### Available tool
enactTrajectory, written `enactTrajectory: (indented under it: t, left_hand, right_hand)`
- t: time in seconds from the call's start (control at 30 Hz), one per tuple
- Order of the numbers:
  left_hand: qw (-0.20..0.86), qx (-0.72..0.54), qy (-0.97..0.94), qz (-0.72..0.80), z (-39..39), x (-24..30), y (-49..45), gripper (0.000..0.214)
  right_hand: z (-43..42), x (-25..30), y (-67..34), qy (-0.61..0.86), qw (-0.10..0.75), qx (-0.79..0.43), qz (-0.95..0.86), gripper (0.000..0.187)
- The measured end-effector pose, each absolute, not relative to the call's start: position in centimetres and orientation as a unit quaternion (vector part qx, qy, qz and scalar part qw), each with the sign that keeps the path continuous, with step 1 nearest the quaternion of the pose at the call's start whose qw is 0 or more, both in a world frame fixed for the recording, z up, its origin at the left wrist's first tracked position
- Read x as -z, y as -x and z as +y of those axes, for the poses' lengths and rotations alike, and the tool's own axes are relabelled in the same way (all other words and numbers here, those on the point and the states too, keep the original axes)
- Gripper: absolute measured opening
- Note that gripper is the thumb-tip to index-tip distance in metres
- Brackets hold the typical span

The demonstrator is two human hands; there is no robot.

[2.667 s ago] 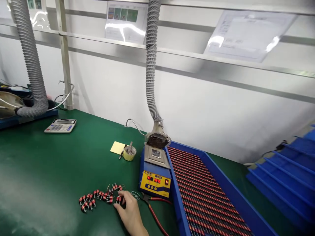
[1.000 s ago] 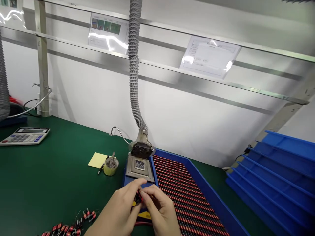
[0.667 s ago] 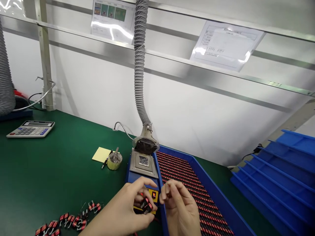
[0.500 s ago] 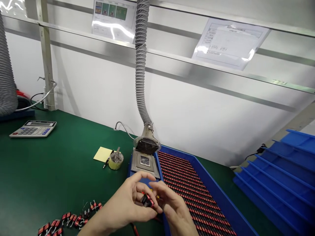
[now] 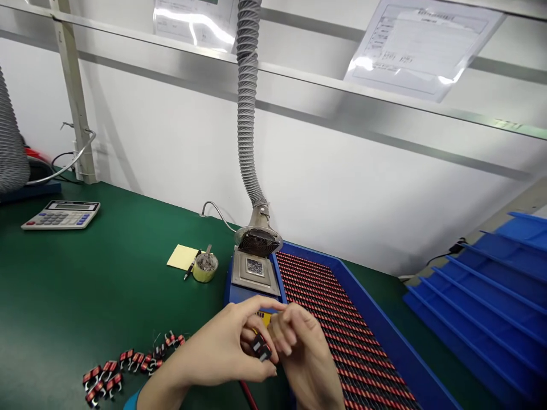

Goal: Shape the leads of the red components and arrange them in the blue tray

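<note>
Holding a small coil (image 5: pixel 260 347) above the front of the soldering station (image 5: pixel 255 272), the left hand (image 5: pixel 222 347) is clenched on it. Its fingers curl around the dark body, and only a short part with red winding can be seen. The right hand (image 5: pixel 304 356) is curled just beside the coil, but the fingers overlap there, so I cannot tell if it touches the coil or grips anything. The coil's wire leads are hidden as well.

The two hands cover most of the station's yellow panel (image 5: pixel 265 318) — only a small corner shows, and its display cannot be read. A red cable (image 5: pixel 248 396) runs out from under the hands and is cut off by the bottom edge.

Compared with the frame just before, the right hand sits closer to the coil and less spread, and a blue sleeve (image 5: pixel 131 401) now shows at the lower left.

At lower left on the green mat (image 5: pixel 64 285) lies a pile of coils (image 5: pixel 128 364), and to the right is a blue tray (image 5: pixel 384 319) with tight rows of coils (image 5: pixel 337 324). Behind the hands stand a small yellow cup (image 5: pixel 205 269), a sticky note (image 5: pixel 182 256) and a pen (image 5: pixel 192 265). A calculator (image 5: pixel 60 214) sits at upper left of the mat, and a blue rack (image 5: pixel 474 302) stands at far right.
</note>
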State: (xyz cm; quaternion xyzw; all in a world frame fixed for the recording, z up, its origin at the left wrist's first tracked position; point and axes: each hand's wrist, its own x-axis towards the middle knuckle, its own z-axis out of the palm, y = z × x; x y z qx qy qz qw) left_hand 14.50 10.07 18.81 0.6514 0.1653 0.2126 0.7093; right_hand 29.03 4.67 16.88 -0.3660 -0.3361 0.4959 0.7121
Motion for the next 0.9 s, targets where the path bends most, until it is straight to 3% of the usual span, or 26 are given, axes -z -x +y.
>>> enactTrajectory:
  t: [0.1, 0.27, 0.4, 0.57, 0.8, 0.9]
  left_hand:
    - [0.715, -0.226, -0.638, 0.172, 9.9, -18.8, -14.5, 0.077]
    - [0.723, -0.278, -0.603, 0.190, 9.4, -18.7, -14.6, 0.078]
    - [0.710, -0.265, -0.616, 0.216, 9.2, -19.1, -14.5, 0.075]
    - [0.735, -0.262, -0.601, 0.174, 9.3, -19.2, -14.7, 0.060]
    - [0.793, -0.296, -0.523, 0.102, 9.1, -18.5, -15.7, 0.033]
    - [0.796, -0.302, -0.511, 0.121, 9.1, -18.5, -16.0, 0.036]
  right_hand:
    - [4.3, -17.2, -29.6, 0.369, 0.744, -0.461, -0.313, 0.027]
    - [3.6, -17.0, -29.7, 0.455, 0.637, -0.395, -0.481, 0.028]
    - [3.7, -16.9, -28.9, 0.465, 0.626, -0.371, -0.504, 0.021]
    - [3.9, -16.8, -28.2, 0.438, 0.660, -0.385, -0.473, 0.031]
    - [3.5, -16.9, -28.0, 0.460, 0.673, -0.384, -0.434, 0.025]
    - [3.4, -16.9, -27.9, 0.447, 0.678, -0.411, -0.414, 0.022]
